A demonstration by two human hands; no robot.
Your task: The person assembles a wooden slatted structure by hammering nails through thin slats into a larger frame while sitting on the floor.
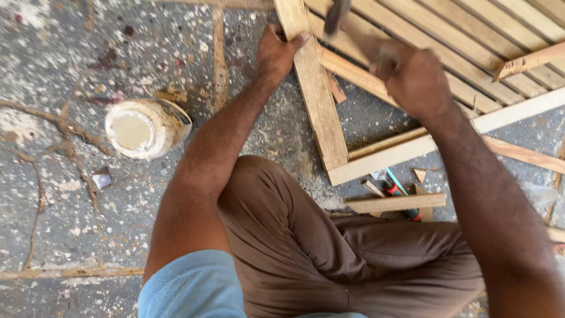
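Concrete floor (70, 235); white tub (144, 128), lidded.

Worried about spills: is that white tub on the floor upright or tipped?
Tipped: the tub lies on its side, its round pale end facing the camera. Contents: cannot tell.

Speckled grey concrete floor (70, 194), cracked, paint-spattered, dusted with sawdust, in even daylight

frame (318, 100): rough bare wood | floor (59, 194): rough speckled concrete | tub (147, 126): matt plastic
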